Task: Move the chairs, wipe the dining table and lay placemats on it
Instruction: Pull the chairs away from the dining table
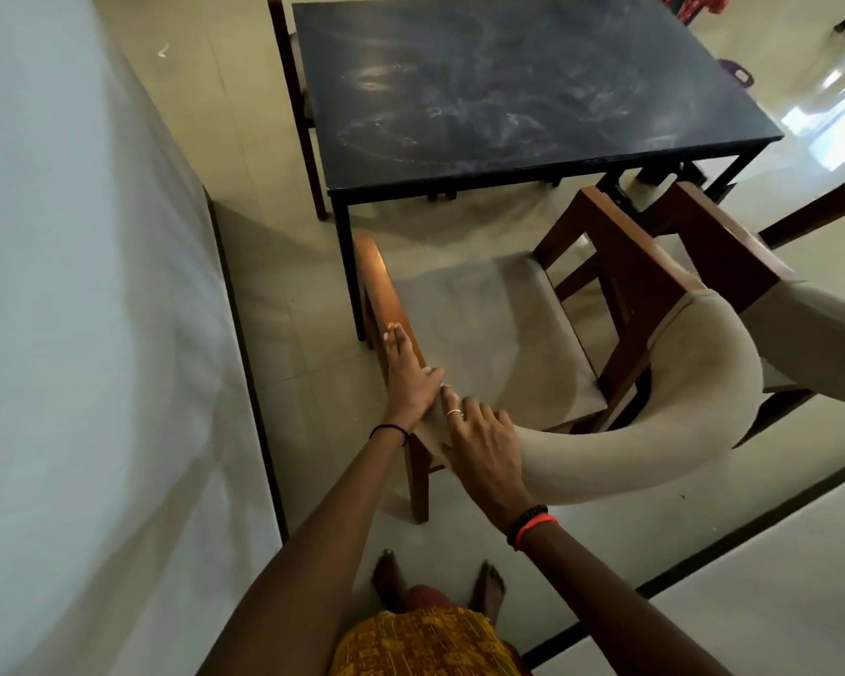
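A wooden armchair with a beige seat (489, 334) and a curved padded back stands in front of me, pulled away from the dark dining table (532, 95), whose top is smeared with pale streaks. My left hand (408, 378) rests flat with straight fingers on the chair's left wooden armrest. My right hand (481, 441) lies on the left end of the padded back, fingers bent over its top edge.
A second similar chair (762, 280) stands right beside the first. Another chair (296, 104) is at the table's left side. A white wall (79, 334) runs close along my left. Pale tiled floor (284, 295) lies between wall and chair. My bare feet are below.
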